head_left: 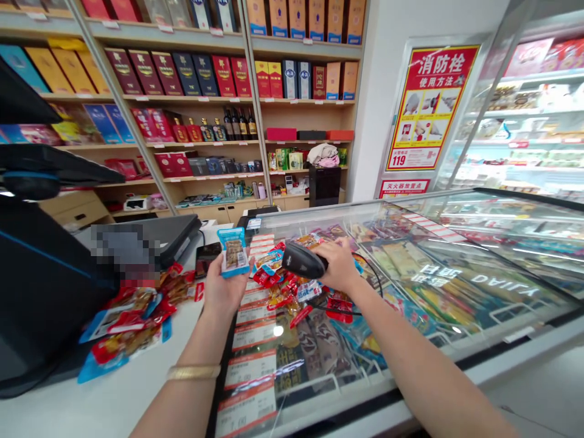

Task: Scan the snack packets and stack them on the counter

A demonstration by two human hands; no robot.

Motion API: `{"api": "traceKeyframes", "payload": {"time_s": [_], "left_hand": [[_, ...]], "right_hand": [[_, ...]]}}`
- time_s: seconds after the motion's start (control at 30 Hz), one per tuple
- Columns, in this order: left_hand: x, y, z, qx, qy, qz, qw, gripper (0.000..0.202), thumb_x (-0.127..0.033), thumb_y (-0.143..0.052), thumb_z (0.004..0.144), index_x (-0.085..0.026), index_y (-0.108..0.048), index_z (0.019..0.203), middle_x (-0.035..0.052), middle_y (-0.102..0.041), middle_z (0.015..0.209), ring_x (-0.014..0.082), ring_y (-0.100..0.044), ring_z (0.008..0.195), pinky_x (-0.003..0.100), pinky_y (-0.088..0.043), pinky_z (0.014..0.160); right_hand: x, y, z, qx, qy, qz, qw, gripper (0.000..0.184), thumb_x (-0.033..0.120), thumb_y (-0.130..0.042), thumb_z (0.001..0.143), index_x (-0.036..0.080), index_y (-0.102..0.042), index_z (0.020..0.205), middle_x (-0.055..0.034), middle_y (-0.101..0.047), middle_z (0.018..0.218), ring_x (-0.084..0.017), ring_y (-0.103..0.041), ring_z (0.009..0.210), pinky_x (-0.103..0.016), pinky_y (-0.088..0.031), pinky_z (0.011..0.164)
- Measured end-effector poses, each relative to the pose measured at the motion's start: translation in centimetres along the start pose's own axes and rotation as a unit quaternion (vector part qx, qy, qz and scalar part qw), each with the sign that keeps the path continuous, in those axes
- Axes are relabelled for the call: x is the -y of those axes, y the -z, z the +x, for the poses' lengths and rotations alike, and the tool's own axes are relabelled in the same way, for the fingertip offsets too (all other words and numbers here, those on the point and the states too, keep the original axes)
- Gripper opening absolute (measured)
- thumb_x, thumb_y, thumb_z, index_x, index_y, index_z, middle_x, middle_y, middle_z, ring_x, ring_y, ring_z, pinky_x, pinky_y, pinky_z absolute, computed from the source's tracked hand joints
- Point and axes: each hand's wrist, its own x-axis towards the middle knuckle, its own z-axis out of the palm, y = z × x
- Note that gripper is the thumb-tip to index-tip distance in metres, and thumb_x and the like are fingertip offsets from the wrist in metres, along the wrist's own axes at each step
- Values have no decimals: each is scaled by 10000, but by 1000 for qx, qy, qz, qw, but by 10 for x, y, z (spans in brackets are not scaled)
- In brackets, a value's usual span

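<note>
A small blue-edged snack packet (pixel 234 252) with a clear window is held up in my left hand (pixel 224 292), its fingers closed around the lower edge. My right hand (pixel 340 264) grips a black handheld barcode scanner (pixel 303 260), whose head points left toward the packet, a short way apart from it. Under the scanner, a loose heap of red and blue snack packets (pixel 278 295) lies on the glass top of a chest freezer (pixel 292 401). The scanner's black cable (pixel 379 277) loops over the glass.
Several more snack packets (pixel 132 322) are piled on the white counter (pixel 150 395) beside a black checkout terminal (pixel 41 286) at left. A dark phone-like device (pixel 207 255) lies behind my left hand. Shelves of boxed bottles (pixel 210 73) line the back wall; a lit display fridge (pixel 529 121) stands right.
</note>
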Motion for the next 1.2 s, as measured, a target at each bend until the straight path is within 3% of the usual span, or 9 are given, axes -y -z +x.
{"api": "traceKeyframes", "payload": {"time_s": [0.23, 0.53, 0.87, 0.97, 1.03, 1.07, 1.2], "left_hand": [[8, 5, 1, 22, 16, 15, 1000, 245, -187, -483, 918, -139, -706, 1006, 78, -763, 868, 216, -740, 897, 391, -611, 875], [14, 5, -1, 47, 20, 26, 998, 266, -182, -493, 914, -123, -708, 1059, 94, -760, 889, 208, -731, 851, 343, -613, 797], [19, 18, 9, 78, -3, 48, 996, 229, -236, -594, 853, -148, -719, 1024, 93, -766, 1019, 210, -717, 986, 334, -590, 877], [26, 23, 13, 72, -60, 128, 987, 284, -280, -619, 853, -182, -730, 1096, 73, -770, 1088, 215, -706, 1058, 351, -565, 948], [34, 26, 17, 78, -141, 249, 955, 350, -322, -637, 853, -205, -730, 1170, 73, -764, 1159, 242, -682, 1141, 396, -522, 1036], [40, 26, 19, 90, -186, 324, 923, 367, -335, -637, 853, -207, -733, 1183, 79, -758, 1187, 256, -669, 1172, 417, -497, 1071], [62, 25, 26, 188, -305, 578, 733, 355, -313, -566, 877, -195, -756, 1153, 118, -732, 1243, 281, -656, 1198, 456, -461, 1109]], "right_hand": [[10, -1, 2, 64, 32, 18, 997, 254, 318, -676, 724, 231, -708, 960, -46, -765, 917, -219, -641, 895, -405, -237, 915], [14, -2, 3, 85, 34, 20, 996, 273, 315, -668, 718, 229, -711, 974, -40, -768, 931, -226, -646, 910, -416, -225, 955], [14, -1, 3, 68, 37, 10, 997, 255, 331, -677, 723, 237, -718, 956, -36, -756, 916, -213, -635, 879, -401, -235, 911], [3, 3, 4, 38, 18, -5, 999, 256, 320, -674, 727, 236, -717, 965, -46, -760, 927, -221, -632, 882, -399, -240, 898], [-10, 6, 3, 4, -19, -26, 999, 275, 318, -675, 724, 231, -718, 981, -56, -764, 948, -232, -634, 899, -399, -243, 897], [-17, 7, 1, -14, -44, -41, 998, 284, 319, -674, 726, 228, -720, 991, -60, -764, 957, -238, -635, 911, -398, -246, 898], [-44, 8, -6, -60, -124, -104, 985, 275, 314, -668, 732, 225, -718, 987, -60, -760, 978, -253, -643, 955, -388, -258, 889]]}}
